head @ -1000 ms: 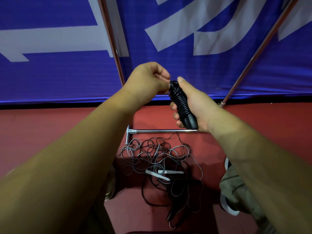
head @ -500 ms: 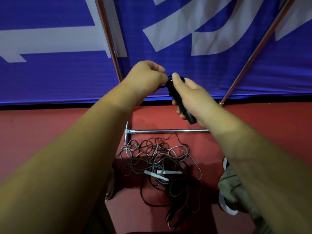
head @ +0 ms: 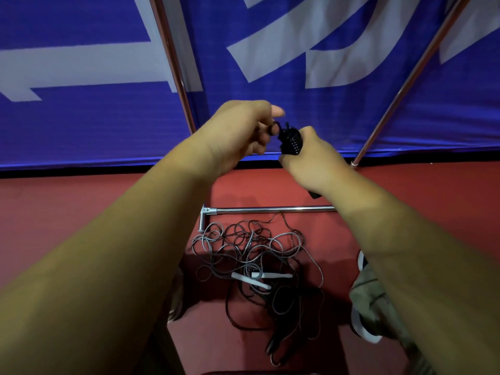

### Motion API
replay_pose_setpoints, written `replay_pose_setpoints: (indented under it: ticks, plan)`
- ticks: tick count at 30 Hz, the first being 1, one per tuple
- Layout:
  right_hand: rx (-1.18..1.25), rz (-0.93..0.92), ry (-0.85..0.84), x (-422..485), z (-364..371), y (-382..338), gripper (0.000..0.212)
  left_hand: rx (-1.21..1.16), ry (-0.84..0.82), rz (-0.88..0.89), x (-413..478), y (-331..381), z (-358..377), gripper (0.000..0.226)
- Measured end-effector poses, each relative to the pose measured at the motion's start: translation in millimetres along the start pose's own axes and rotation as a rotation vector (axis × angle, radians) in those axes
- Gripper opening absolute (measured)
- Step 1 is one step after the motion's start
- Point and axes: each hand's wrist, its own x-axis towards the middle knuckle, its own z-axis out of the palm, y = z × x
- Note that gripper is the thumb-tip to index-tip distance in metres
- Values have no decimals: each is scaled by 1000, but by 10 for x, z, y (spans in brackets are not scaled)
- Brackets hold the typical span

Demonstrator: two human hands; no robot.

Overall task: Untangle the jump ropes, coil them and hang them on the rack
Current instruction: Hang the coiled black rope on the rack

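Black jump rope (head: pixel 290 140), thin cord wound in tight ribbed turns round its handle: gripped in my right hand (head: pixel 315 161), fingers curled about it, raised before the blue woven banner (head: pixel 81 125). My left hand (head: pixel 238 133) pinches a small loop of its cord at the top end, forefinger sticking out. Tangled heap of thin grey and black ropes (head: pixel 254 253), two smooth white handles (head: pixel 250 280) among them: on the matt red floor (head: pixel 67 212), just beside the shiny chrome rack bar (head: pixel 270 210)

Below, rope tangle (head: pixel 251 255) covers floor (head: pixel 81 212); rack bar (head: pixel 270 210) crosses just beyond.
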Motion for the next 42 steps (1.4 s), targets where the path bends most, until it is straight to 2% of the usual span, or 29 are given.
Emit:
replay_pose_setpoints:
  ticks: [3,7,10,14,19,24,26,29,34,39,42]
  plan:
    - [-109,28,-6,6,76,44,38,272,-41,76,-71,11,68,40]
    - [-1,12,-29,1,112,35,40,726,61,181,-22,13,-46,16]
    - [54,-4,8,-16,104,41,38,870,62,203,7,-40,-102,10]
    - [-64,-43,60,-90,195,26,41,1062,74,261,30,-67,-70,15]
    - [-298,54,-54,-166,389,11,33,1269,-81,212,-36,-92,76,17]
    - [-90,37,-184,-98,370,-29,33,1093,-52,246,-99,28,-120,20]
    - [18,23,-242,-103,286,-55,33,949,-25,260,-135,66,-214,26]
    - [172,-5,-330,-179,165,-139,27,716,27,277,-180,78,-305,23]
    - [219,-17,-375,-442,77,-221,26,413,-3,198,-404,97,-219,23]
    - [415,-25,-369,-726,-237,-314,40,278,-38,178,-760,346,-45,22]
    - [381,-147,-196,-873,-574,-473,34,261,-9,194,-940,595,28,19]
